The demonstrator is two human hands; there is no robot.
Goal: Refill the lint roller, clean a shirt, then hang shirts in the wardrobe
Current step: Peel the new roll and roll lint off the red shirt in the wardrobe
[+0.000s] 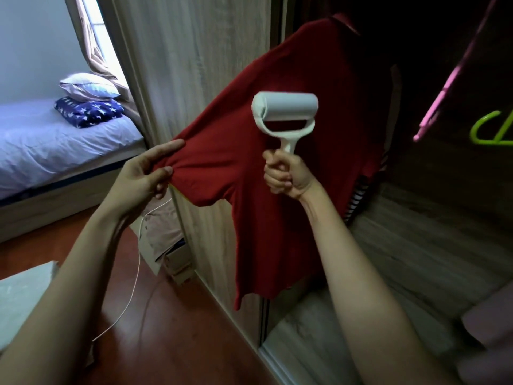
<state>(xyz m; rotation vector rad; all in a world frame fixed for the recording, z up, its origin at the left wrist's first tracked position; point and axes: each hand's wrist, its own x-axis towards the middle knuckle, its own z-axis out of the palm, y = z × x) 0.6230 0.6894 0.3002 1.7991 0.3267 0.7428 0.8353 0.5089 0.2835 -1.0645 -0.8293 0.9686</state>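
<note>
Hanging at the open wardrobe [194, 65]: one red shirt [277, 190], sleeve drawn out toward the left. Left hand [144, 176]: thumb and fingers pinched closed on the sleeve end, holding the cloth taut. Right hand [286, 173]: fist wrapped tight around the handle of a white lint roller [284, 109], roll upright against the shirt's chest area. Striped garment [356, 198]: just behind the shirt's right edge. Pink hanger [444, 87] and green hanger [491, 129]: inside, upper right. Bed [55, 145] with pillow [88, 86]: well left. White cord [133, 287]: on the floor.
</note>
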